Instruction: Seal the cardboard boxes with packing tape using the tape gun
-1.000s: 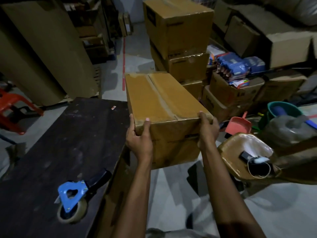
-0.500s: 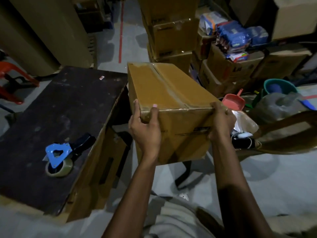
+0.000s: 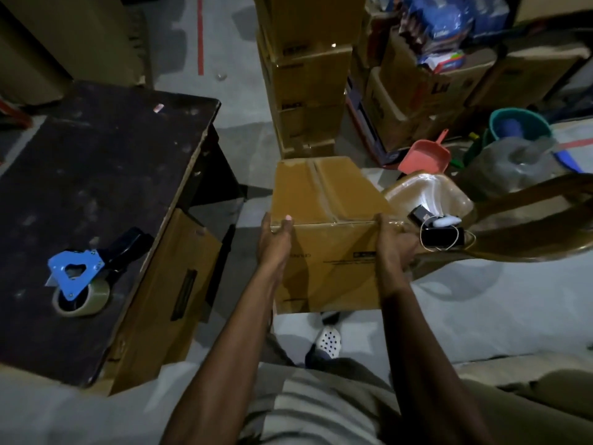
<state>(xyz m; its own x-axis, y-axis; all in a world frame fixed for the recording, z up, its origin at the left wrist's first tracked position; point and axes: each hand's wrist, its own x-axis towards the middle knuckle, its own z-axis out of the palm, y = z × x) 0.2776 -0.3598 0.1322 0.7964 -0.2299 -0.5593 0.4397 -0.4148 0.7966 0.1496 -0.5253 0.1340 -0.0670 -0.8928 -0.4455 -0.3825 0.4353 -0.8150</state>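
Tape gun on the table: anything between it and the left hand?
Nothing visible stands between the tape gun and the left hand, only table top. But the left hand and right hand both grip the cardboard box, so neither is free to reach.

A dim storeroom or warehouse: stacked cardboard boxes on a concrete floor, packaged goods, a tape gun on a worn worktop.

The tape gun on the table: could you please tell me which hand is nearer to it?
Left. The left hand grips the left corner of the box, toward the tape gun; the right hand grips the opposite corner, farther away.
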